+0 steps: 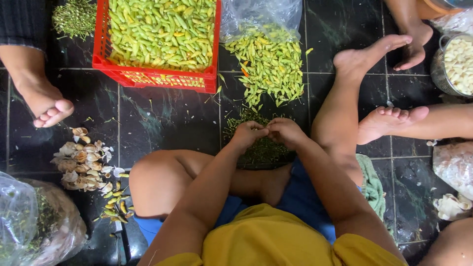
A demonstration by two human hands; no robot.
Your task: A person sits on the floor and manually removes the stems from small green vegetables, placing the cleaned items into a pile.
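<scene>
My left hand (248,134) and my right hand (286,131) meet fingertip to fingertip over a small heap of green stems (256,148) on the dark tiled floor. Between the fingers sits something small and green, probably one chili, mostly hidden. Just beyond the hands lies a loose pile of green chilies (268,66) spilling from a clear plastic bag (258,17). A red plastic crate (157,74) full of green chilies stands to the far left of that pile. My legs are folded under me.
Garlic skins and bulbs (81,162) lie at left beside a few discarded chilies (116,204). Other people's bare feet (49,111) (389,120) rest nearby. A metal strainer of peeled garlic (456,64) is at right, with plastic bags (34,221) at bottom left.
</scene>
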